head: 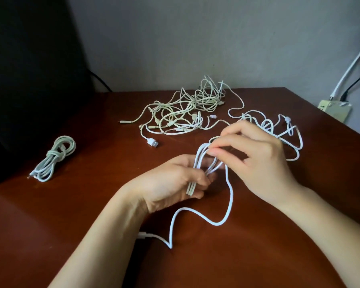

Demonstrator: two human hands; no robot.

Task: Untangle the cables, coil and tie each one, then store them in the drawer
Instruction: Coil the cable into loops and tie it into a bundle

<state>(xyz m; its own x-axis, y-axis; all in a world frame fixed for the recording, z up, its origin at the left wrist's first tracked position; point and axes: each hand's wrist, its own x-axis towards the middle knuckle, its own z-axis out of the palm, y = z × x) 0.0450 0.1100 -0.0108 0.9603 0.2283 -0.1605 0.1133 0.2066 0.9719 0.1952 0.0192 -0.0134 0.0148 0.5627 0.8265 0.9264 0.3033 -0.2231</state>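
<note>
Coiling one white cable (230,196) above the wooden table (92,225)

We hold the white cable in folded loops. Our left hand (175,181) has its fingers curled round the lower part of the bundle so the strands sit stacked, while our right hand (256,154) pinches the top bends between thumb and fingertips, likely to keep them even. The free tail drops to the table and ends in a plug (142,235) beside our left forearm; we judge this slack is left for tying. One tied coil (54,159) lies apart at far left, out of the way. The tangled pile (187,109) sits at the back, and another loose white cable (287,129) lies behind our right hand. No drawer shows.
</note>
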